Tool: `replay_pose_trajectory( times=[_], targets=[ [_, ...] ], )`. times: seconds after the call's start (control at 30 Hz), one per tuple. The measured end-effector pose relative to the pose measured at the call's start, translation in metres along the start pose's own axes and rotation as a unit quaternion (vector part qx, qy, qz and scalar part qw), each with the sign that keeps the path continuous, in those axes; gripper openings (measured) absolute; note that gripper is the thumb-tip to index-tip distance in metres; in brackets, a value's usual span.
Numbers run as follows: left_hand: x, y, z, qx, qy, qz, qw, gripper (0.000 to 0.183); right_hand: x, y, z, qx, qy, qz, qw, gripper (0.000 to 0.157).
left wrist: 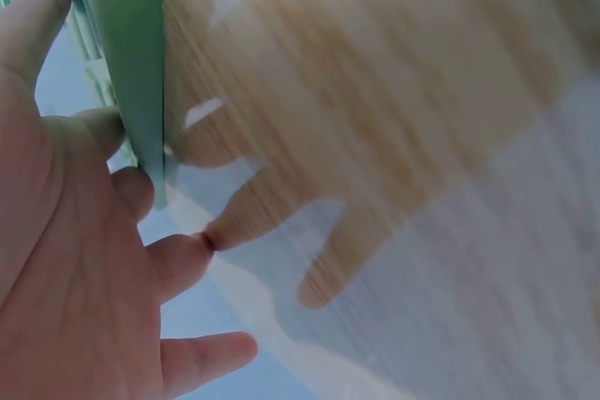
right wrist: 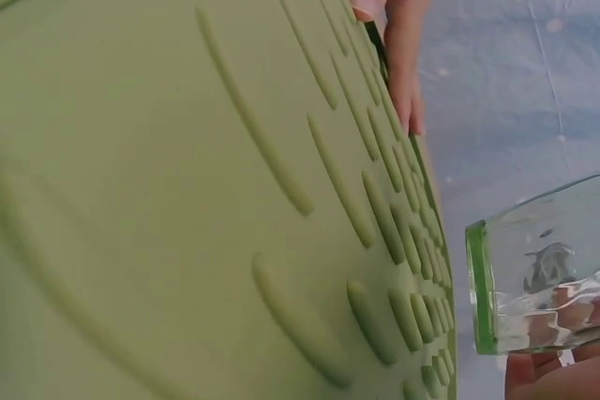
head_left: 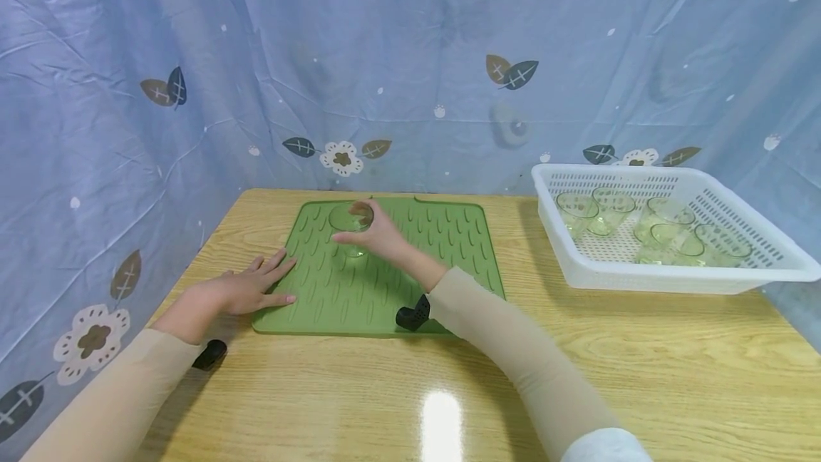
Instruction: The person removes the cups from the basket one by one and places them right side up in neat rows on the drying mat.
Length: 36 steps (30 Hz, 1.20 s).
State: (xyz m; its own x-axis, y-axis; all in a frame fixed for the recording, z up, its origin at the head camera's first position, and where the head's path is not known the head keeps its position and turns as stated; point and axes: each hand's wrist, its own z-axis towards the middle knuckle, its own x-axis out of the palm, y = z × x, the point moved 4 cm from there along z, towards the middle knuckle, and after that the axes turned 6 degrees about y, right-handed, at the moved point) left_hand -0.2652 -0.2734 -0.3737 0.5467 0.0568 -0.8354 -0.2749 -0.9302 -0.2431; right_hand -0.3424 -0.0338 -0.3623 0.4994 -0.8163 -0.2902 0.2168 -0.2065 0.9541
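Note:
A clear, green-tinted drinking glass is upright in my right hand, with thumb and fingers curled around its side. The right wrist view shows the thick green base of the glass a little above the ribbed surface of a green drying mat. My left hand rests with spread fingers at the left edge of the mat. From the left wrist, some fingers of that hand reach over the mat's side, and others stretch along the wooden table.
At the right stands a white perforated plastic basket with several similar glasses in it. A blue patterned curtain hangs behind the wooden table and along its left side. Small black devices sit at both wrists.

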Motion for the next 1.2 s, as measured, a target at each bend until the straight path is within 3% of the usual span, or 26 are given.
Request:
replay_pose_trajectory(
  times=[0.57, 0.97, 1.2],
  targets=[
    [0.002, 0.0, 0.002, -0.006, 0.01, 0.001, 0.9999, 0.095, 0.02, -0.005, 0.011, 0.023, -0.023, -0.007, 0.999, 0.093],
    [0.001, 0.0, 0.001, -0.002, 0.004, -0.004, 1.0, 0.096, 0.016, -0.008, 0.016, 0.028, -0.054, -0.003, 0.998, 0.095],
    [0.003, 0.001, 0.003, -0.006, 0.009, -0.002, 0.9999, 0.096, 0.016, -0.011, 0.017, 0.034, -0.051, -0.004, 0.998, 0.096]
  ],
)
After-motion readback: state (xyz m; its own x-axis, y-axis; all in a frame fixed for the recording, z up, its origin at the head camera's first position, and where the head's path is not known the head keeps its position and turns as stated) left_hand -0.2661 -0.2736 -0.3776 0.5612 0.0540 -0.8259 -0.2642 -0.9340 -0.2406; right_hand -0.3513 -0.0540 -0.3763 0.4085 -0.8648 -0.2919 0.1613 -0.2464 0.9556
